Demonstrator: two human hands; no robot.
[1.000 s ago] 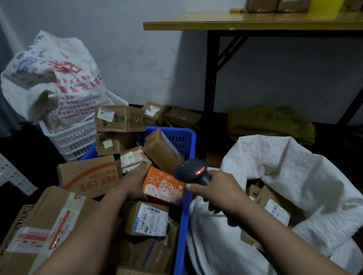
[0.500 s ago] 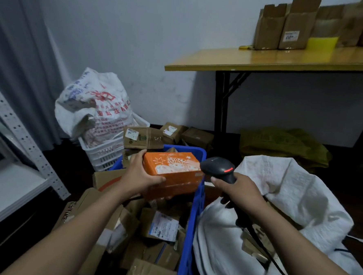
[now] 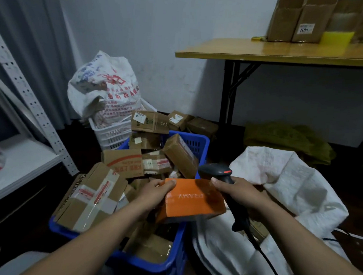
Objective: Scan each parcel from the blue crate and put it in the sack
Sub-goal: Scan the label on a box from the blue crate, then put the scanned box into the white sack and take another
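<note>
My left hand (image 3: pixel 156 194) grips the left end of an orange parcel (image 3: pixel 193 202), held above the near right part of the blue crate (image 3: pixel 164 264). The crate is piled with several brown cardboard parcels. My right hand (image 3: pixel 239 196) grips a black barcode scanner (image 3: pixel 215 172) by its handle, and its thumb touches the parcel's right top edge. The scanner's head sits just behind the parcel, and its cable hangs down to the right. The white woven sack (image 3: pixel 284 186) lies open to the right of the crate, under my right arm.
A white basket (image 3: pixel 113 133) with a printed white bag (image 3: pixel 102 90) stands behind the crate, with more boxes beside it. A wooden table (image 3: pixel 287 53) with cardboard boxes is at the back right, green cloth (image 3: pixel 286 139) under it. A white metal shelf (image 3: pixel 22 159) stands left.
The orange parcel was lifted out of the crate, then turned and brought lower and closer, so a plain side with lettering faces up. My right hand with the scanner came against its right edge.
</note>
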